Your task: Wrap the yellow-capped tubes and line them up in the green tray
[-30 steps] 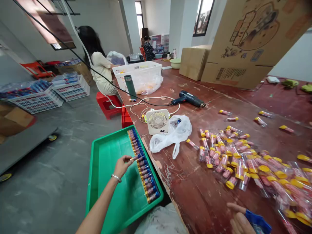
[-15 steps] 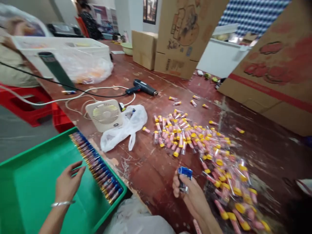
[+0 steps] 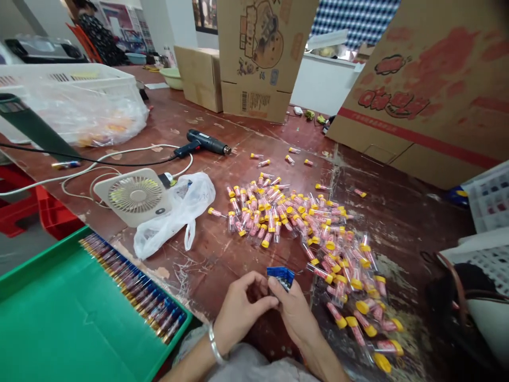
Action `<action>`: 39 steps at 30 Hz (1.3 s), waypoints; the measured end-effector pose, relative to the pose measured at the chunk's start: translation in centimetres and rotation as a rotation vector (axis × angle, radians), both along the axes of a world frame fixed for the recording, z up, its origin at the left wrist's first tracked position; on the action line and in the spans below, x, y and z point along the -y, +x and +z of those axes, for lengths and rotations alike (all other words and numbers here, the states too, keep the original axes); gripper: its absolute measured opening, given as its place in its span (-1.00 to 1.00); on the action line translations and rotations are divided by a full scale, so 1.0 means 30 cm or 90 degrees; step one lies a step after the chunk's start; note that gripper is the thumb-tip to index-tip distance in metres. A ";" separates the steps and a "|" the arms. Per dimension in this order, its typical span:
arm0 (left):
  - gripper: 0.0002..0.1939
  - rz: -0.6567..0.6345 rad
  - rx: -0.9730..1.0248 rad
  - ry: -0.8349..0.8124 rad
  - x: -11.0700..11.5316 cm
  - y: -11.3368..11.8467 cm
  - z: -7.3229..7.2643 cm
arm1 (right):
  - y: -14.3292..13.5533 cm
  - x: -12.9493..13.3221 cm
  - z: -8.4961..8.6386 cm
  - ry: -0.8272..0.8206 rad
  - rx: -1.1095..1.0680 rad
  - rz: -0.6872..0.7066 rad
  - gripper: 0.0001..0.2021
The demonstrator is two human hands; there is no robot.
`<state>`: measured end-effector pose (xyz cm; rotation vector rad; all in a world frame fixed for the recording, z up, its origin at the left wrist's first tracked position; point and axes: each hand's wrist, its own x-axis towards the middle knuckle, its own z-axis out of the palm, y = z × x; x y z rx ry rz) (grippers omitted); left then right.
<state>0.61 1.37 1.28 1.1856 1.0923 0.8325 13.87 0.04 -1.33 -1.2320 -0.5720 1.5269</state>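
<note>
In my right hand [image 3: 294,313] is a small stack of flat blue plastic sleeves [image 3: 281,275], pressed under the thumb. My left hand [image 3: 240,305], with a silver bangle at the wrist, meets it from the left. Its fingers are curled and the thumb reaches toward the right fingers; whatever is between their tips is hidden. To the right lies a loose heap of clear tubes [image 3: 270,215] with yellow caps and pink contents. On the left, a green tray [image 3: 59,318] holds a row of tubes in blue and gold wrapping [image 3: 135,289] along its right side.
A white fan [image 3: 137,196] and a white plastic bag [image 3: 170,217] stand left of the heap. Behind them lies a heat gun [image 3: 204,142] with its cord. Cardboard boxes [image 3: 258,58] line the back; white baskets [image 3: 491,201] are at the right edge.
My left hand has moved from over the green tray to meet my right hand, its fingers now curled. My right hand still holds the blue sleeves. The view has turned right.
</note>
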 end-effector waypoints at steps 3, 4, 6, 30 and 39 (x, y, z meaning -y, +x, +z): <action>-0.85 -0.053 0.014 -0.007 -0.015 0.029 -0.003 | 0.034 0.004 0.002 0.011 -0.013 -0.001 -0.67; -0.84 -0.068 0.001 -0.007 -0.022 0.028 -0.003 | 0.050 0.004 0.007 0.013 -0.011 0.005 -0.67; -0.81 -0.098 -0.037 -0.006 -0.036 0.021 -0.002 | 0.088 0.004 0.017 0.006 -0.001 0.015 -0.66; -0.71 -0.226 -0.090 -0.001 -0.059 0.098 0.008 | 0.227 0.057 0.025 0.043 0.022 -0.019 -0.64; -0.88 -0.545 -0.384 0.505 0.036 0.201 -0.068 | 0.294 0.061 0.046 0.051 0.130 -0.121 -0.57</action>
